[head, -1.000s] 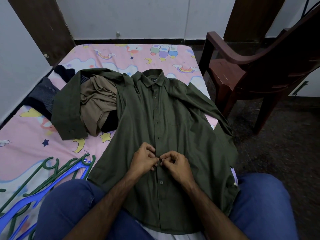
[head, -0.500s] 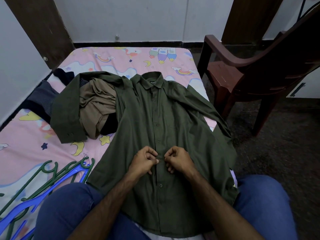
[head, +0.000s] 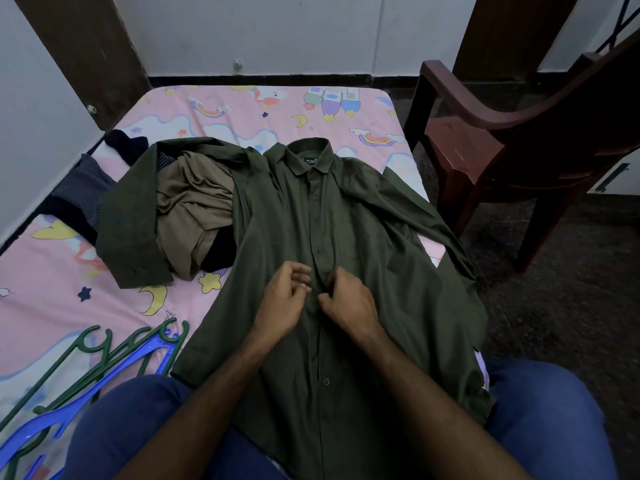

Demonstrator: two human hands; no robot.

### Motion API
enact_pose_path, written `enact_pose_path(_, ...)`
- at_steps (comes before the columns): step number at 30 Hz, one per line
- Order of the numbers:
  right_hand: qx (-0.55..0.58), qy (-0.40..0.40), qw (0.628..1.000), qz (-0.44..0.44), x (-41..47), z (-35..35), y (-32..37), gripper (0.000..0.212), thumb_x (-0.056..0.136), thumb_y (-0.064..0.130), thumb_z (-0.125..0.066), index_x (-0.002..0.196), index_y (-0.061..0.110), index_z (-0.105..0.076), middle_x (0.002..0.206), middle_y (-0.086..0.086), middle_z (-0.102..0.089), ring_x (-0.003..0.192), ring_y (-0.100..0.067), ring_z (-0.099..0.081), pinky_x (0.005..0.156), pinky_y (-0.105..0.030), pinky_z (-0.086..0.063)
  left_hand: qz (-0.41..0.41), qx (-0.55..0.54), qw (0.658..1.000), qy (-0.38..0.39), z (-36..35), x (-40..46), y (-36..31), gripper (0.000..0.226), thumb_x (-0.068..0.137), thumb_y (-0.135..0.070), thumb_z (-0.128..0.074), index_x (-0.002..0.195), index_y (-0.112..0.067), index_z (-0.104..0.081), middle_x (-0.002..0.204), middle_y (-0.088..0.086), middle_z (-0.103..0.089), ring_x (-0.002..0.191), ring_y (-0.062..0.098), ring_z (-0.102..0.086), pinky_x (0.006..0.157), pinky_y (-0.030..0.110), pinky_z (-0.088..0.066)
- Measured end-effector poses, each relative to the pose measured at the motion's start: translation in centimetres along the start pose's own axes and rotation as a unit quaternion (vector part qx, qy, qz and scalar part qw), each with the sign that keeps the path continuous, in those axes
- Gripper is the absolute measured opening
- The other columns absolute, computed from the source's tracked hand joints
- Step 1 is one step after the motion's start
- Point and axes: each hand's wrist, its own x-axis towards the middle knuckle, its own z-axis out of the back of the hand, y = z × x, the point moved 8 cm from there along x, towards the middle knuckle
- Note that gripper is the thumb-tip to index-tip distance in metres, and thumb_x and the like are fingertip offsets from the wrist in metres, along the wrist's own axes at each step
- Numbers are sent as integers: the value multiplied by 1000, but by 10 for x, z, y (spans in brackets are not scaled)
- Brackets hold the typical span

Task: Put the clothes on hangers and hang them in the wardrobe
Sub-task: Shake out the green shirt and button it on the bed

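Note:
A dark green shirt [head: 374, 244] lies flat, front up, on the bed with its collar at the far end and its hem over my lap. Both hands are at the button placket in the middle of the shirt. My left hand [head: 282, 301] has curled fingers at the placket's left edge. My right hand [head: 349, 303] pinches the placket fabric beside it. A tan garment [head: 194, 209] lies crumpled under the shirt's left sleeve. Green and blue plastic hangers [head: 104, 362] lie on the bed at my lower left.
The bed has a pink cartoon-print sheet [head: 242, 112]. Dark striped clothes [head: 79, 192] are piled at its left edge by the wall. A brown plastic armchair [head: 502, 140] stands close to the bed's right side. My knees in blue jeans [head: 540, 420] are at the bottom.
Both hands have moved up the placket, away from me, from one button position toward the one above. The shirt has stayed flat.

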Motion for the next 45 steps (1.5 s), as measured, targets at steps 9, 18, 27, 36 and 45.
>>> enact_pose_path(9,400,23,911,-96,9,0,-52,21,88,1,-73,79,12,-58,68,-2,-60,59,-7,-63,68,-37,-63,-72,129,989,23,-30,15,8,12,84,-10,-74,94,-13,-69,86,-5,-56,66,-3,-54,71,20,-49)
enact_pose_path(18,408,30,909,-80,15,4,-36,27,84,5,-78,73,14,-56,61,3,-49,53,-4,-52,54,-26,-55,49,49,998,7,-23,24,18,7,84,-10,-74,82,-17,-71,67,-11,-64,55,-4,-57,55,10,-41)
enact_pose_path(27,291,-55,955,-34,7,-2,-26,7,82,15,-78,88,13,-74,71,6,-67,59,4,-57,59,-9,-43,166,-163,971,51,-37,21,37,8,93,2,-64,89,-5,-64,71,11,-58,39,11,-49,32,24,-44)
enact_pose_path(36,324,-55,945,-7,2,-7,-24,12,84,6,-72,93,13,-76,83,5,-75,75,-6,-68,72,-15,-53,171,-171,970,38,-38,20,40,14,90,1,-67,90,-9,-58,72,10,-59,38,10,-48,32,23,-43)
enact_pose_path(45,336,-47,939,61,-3,-4,-19,19,86,4,-67,99,14,-77,96,0,-70,84,-7,-68,78,-16,-52,192,-210,959,18,-38,21,37,15,91,-10,-71,92,-10,-55,74,9,-63,43,14,-54,32,24,-43)
